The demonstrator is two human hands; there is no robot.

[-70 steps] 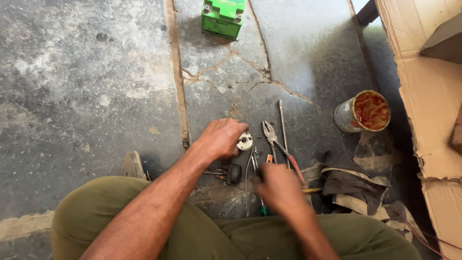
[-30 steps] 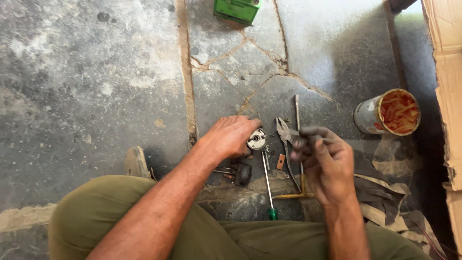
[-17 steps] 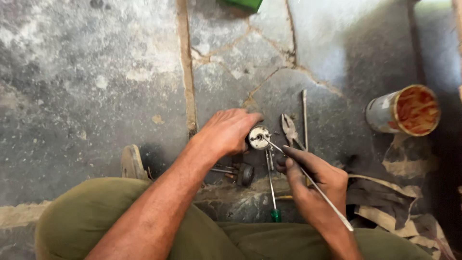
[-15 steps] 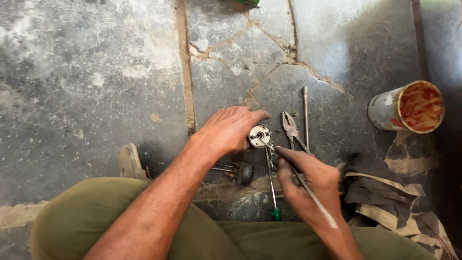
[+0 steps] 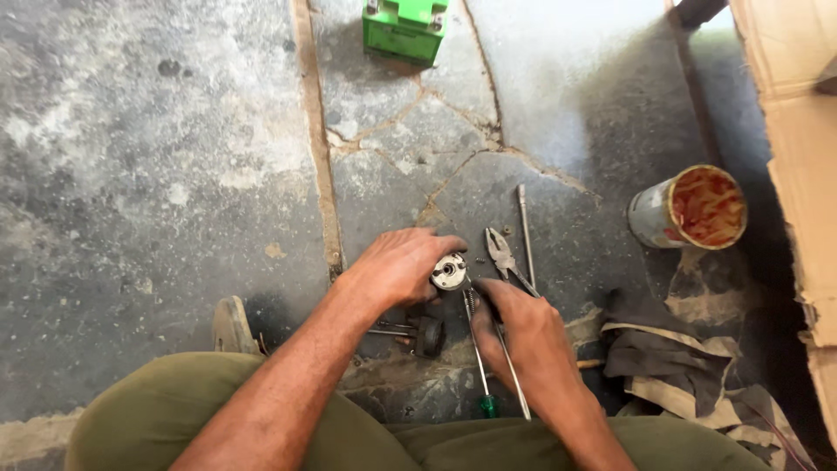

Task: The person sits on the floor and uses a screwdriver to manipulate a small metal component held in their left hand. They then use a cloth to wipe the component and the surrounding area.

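Head view: your left hand (image 5: 397, 266) pins the round metal part (image 5: 449, 271) to the floor (image 5: 157, 174) at its fingertips while your right hand (image 5: 523, 336), closed on a thin rod (image 5: 514, 384), works its tip at the part, so the next move likely calls for steady downward hold.

Tan cardboard box (image 5: 798, 157) along the right edge (flap creased), green boxy case (image 5: 404, 26) at top centre.

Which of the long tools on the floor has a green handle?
The screwdriver between the two hands: its end by the knees is green. The pliers and the plain metal rod beyond the right hand are bare grey metal.
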